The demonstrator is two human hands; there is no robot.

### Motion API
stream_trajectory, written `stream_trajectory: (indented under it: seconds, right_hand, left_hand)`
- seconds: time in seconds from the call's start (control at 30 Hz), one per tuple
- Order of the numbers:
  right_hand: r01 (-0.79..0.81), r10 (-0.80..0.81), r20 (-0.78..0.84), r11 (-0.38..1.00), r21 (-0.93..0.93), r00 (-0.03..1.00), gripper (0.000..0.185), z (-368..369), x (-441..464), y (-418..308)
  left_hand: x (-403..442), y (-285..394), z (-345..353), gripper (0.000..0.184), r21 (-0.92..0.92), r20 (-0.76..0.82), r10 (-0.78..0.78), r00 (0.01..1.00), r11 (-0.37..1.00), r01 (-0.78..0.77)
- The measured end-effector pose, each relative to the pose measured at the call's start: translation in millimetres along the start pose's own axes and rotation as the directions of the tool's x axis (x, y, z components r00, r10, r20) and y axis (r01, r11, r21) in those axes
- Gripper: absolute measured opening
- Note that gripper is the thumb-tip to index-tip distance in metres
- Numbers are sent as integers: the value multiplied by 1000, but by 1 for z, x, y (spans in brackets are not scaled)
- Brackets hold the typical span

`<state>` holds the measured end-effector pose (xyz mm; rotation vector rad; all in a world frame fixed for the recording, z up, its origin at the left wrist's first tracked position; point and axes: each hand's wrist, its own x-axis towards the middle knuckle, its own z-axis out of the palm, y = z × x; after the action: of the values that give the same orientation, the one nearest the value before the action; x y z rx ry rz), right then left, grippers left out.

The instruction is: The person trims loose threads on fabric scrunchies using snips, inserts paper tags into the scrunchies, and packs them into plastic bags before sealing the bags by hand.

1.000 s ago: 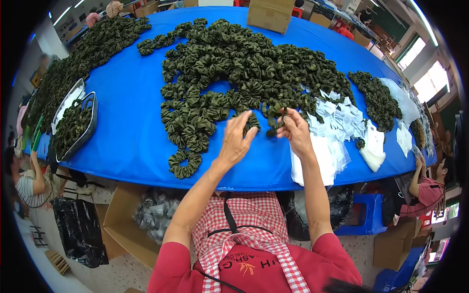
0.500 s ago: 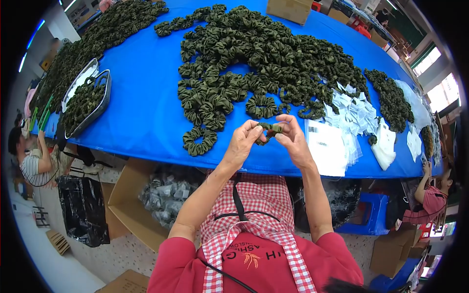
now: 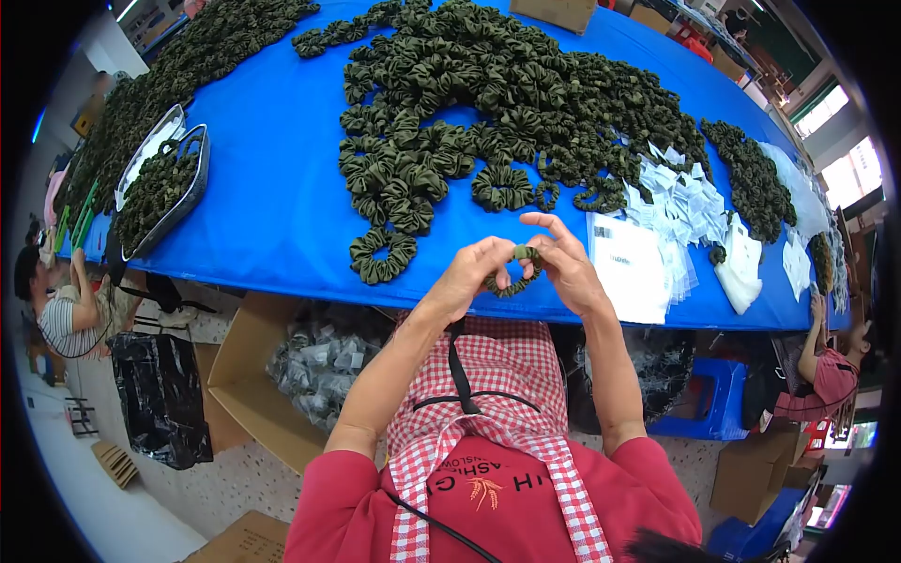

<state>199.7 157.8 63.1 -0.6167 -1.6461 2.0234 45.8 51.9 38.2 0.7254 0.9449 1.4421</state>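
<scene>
Between my two hands, above the table's front edge, is a small dark green scrunchie (image 3: pixel 514 285), its loop hanging down. My left hand (image 3: pixel 474 277) pinches its left and upper side with thumb and fingers. On the other side my right hand (image 3: pixel 566 269) grips it between thumb and fingertips, the index finger raised. Just beyond my hands a larger scrunchie (image 3: pixel 501 188) lies flat on the blue tablecloth (image 3: pixel 282 159). Another single scrunchie (image 3: pixel 382 255) rests left of my hands, at the near end of the big scrunchie heap (image 3: pixel 469 75).
Right of my hands lie a stack of clear plastic bags (image 3: pixel 627 281) and a pile of white labels (image 3: pixel 680 202). A filled basket (image 3: pixel 200 178) stands at the left. Below the table edge is a cardboard box (image 3: pixel 246 375) with bagged items. Co-workers sit at both sides.
The scrunchie has turned between my fingers, and its loop now hangs lower and more open. My hands stay close together at nearly the same spot. The view has tilted slightly.
</scene>
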Motion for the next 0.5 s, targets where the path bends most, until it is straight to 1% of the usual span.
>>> stream_trajectory:
  seconds: [0.03, 0.1, 0.13, 0.17, 0.23, 0.27, 0.33, 0.37, 0.4, 0.43, 0.47, 0.5]
  right_hand:
    - [10, -5, 43, 992, -125, 999, 36, 0, -1, 0]
    - [-5, 10, 41, 993, -115, 999, 36, 1, -3, -1]
    - [-18, 23, 42, 994, -106, 999, 36, 2, -4, -1]
    - [-20, 25, 44, 994, -104, 999, 36, 4, -6, -3]
    - [-33, 53, 82, 975, -221, 995, 37, 7, -8, -8]
    - [-34, 53, 82, 975, -221, 995, 37, 5, -8, -5]
    - [70, -64, 37, 982, -173, 997, 35, 4, -7, 1]
    - [68, -63, 37, 982, -173, 997, 35, 6, -10, -1]
    - [60, -46, 47, 932, -357, 998, 37, 11, -13, -4]
    - [53, -28, 54, 848, -527, 998, 40, 17, -16, -6]
    - [112, -105, 47, 796, -594, 993, 41, 22, -18, -5]
    - [111, -103, 47, 798, -593, 994, 41, 24, -18, -5]
  left_hand:
    - [0, -4, -4, 28, -1, 0, -5, 1000, 1000, 5]
    - [-1, -12, -15, 32, 93, 58, 57, 997, 994, -62]
    - [-2, -10, -13, 33, 33, 7, 51, 999, 998, -52]
    - [-4, -12, -14, 33, 33, 3, 50, 999, 998, -50]
    - [-6, -13, -16, 31, -53, -27, 17, 999, 998, -19]
    - [-7, -12, -13, 31, -53, -28, 17, 999, 998, -18]
    - [-10, -11, -6, 26, -284, 5, 42, 999, 958, -39]
    - [-11, -11, -6, 26, -285, 5, 41, 999, 958, -38]
    - [-12, -10, -8, 24, -214, -16, 65, 998, 974, -67]
    - [-13, -10, -9, 23, -142, -36, 90, 995, 985, -95]
    - [-14, -10, -9, 23, -142, -39, 90, 995, 985, -95]
    - [-15, -10, -8, 22, 8, -20, 123, 992, 992, -123]
